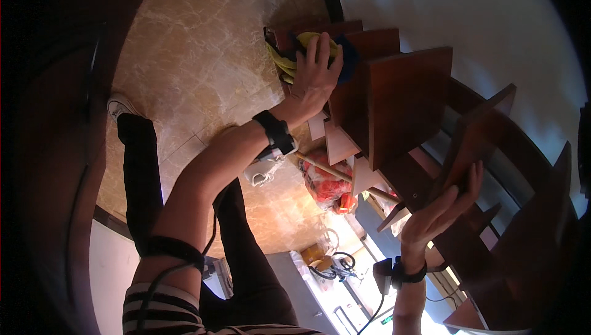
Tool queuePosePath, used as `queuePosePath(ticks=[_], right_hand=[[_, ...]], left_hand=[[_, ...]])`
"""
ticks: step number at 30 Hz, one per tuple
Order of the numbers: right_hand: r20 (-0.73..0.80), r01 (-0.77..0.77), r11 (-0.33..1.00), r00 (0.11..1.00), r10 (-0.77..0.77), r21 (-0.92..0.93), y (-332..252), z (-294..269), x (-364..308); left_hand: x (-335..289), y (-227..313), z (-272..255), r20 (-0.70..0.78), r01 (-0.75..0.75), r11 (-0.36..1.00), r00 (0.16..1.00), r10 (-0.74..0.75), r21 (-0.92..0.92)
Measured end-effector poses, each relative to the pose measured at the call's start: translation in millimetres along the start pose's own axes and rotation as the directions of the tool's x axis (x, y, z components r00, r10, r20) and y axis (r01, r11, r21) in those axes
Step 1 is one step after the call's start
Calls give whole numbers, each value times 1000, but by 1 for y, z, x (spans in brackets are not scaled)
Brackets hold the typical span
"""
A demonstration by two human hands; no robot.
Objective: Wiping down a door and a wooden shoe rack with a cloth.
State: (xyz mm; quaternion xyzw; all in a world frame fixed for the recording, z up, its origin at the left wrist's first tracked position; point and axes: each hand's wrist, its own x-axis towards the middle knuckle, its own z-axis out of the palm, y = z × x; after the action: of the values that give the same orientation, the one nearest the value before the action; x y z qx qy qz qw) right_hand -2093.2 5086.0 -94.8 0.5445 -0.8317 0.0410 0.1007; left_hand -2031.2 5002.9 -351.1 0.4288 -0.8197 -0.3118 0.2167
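My left hand (315, 79) presses a yellow and dark blue cloth (284, 63) onto a low brown wooden stair tread (351, 33), its fingers bent over the bunched fabric. Part of the cloth hangs over the tread's left end. Farther right, my right hand (436, 213) lies against the edge of a higher tread (471, 141) with its fingers stretched out. No object shows in that hand. Both wrists wear black straps with small devices.
Other brown treads (409, 98) climb toward the right along a pale wall (492, 21). Below the stairs lie a red plastic bag (323, 181) and a wooden pole (326, 167). A bicycle (335, 267) stands farther off. Marble-look tiles (209, 46) cover the floor.
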Motion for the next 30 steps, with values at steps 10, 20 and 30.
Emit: queuePosePath(ticks=[10,20,30], right_hand=[[-8,19,1000,1000,-19,19,-3,3,0],[45,35,999,998,-34,-20,-1,-3,1],[3,29,1000,1000,-29,-12,2,1,2]], left_hand=[[-103,74,28,83,200,845,979,-183,-496],[-56,58,-47,-17,256,500,878,-478,-828],[-25,71,66,-70,-442,852,895,441,-281]])
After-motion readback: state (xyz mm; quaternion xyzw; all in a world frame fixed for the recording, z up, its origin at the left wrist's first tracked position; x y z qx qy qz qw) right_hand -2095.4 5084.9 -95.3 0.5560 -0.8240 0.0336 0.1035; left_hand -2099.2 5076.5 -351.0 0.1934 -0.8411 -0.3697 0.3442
